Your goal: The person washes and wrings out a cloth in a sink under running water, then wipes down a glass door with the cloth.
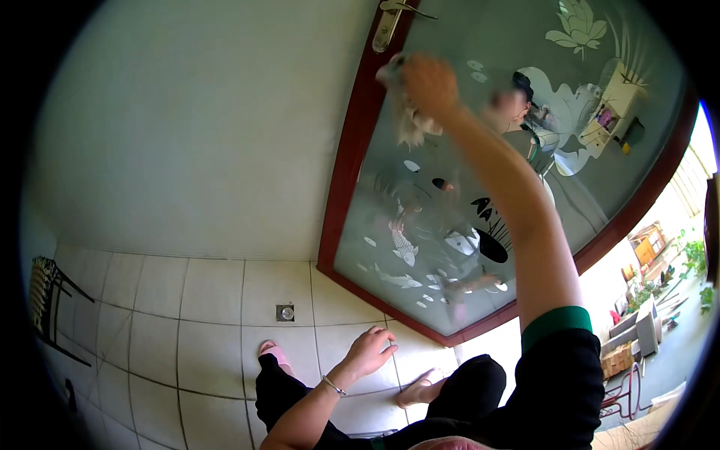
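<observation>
My right hand point(431, 84) is stretched up and closed on a crumpled greyish-white cloth point(412, 129), slightly blurred. It presses the cloth on the door's dark red frame and the glass edge beside it, just below the metal door handle point(386, 27). The door's glass panel point(442, 225) is decorated with lotus, fish and leaf patterns and carries reflections. My left hand point(369, 351), with a bracelet on its wrist, hangs low over the floor, holding nothing, fingers loosely bent and apart.
A pale wall point(187, 135) stands left of the door. Below lies a tiled floor point(210, 352) with a small drain point(285, 313). A dark-framed chair point(52, 307) is at far left. Outside on the right are plants point(694, 259) and a red metal-framed item point(622, 394).
</observation>
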A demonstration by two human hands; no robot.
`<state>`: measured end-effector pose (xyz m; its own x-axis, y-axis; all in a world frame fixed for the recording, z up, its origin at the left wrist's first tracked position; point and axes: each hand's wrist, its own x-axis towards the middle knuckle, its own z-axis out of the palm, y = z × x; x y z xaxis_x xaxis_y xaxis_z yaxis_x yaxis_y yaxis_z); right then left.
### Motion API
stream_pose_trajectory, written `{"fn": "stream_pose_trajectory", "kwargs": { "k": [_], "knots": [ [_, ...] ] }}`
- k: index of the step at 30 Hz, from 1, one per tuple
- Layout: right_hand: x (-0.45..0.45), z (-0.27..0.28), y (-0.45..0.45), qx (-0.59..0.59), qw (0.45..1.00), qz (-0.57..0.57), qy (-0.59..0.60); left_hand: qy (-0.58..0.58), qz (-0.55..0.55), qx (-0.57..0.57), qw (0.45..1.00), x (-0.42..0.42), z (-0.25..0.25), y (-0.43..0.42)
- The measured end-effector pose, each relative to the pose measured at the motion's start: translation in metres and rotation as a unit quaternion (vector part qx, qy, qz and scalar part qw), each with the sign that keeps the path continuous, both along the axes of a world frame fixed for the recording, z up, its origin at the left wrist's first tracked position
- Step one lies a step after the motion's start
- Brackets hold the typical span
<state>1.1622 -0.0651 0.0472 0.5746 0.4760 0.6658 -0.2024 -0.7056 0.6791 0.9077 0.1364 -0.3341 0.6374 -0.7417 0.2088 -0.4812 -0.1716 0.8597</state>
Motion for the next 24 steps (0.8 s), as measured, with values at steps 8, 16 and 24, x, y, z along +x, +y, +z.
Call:
{"fn": "stream_pose_trajectory", "kwargs": {
  "k": [8, 16, 24],
  "knots": [
    [-0.01, 0.055, -0.014, 0.054, 0.989, 0.007, -0.135, -0.002, -0.009, 0.012, 1.0, -0.001, 0.0, 0.004],
    [-0.031, 0.022, -0.006, 0.03, 0.994, 0.005, 0.11, 0.03, 0.02, 0.005, 0.999, 0.018, -0.014, 0.006],
    [-0.215, 0.193, -0.175, 0.028, 0.951, -0.102, -0.291, 0.015, 0.012, 0.011, 1.0, 0.02, -0.033, -0.008]
  ]
}}
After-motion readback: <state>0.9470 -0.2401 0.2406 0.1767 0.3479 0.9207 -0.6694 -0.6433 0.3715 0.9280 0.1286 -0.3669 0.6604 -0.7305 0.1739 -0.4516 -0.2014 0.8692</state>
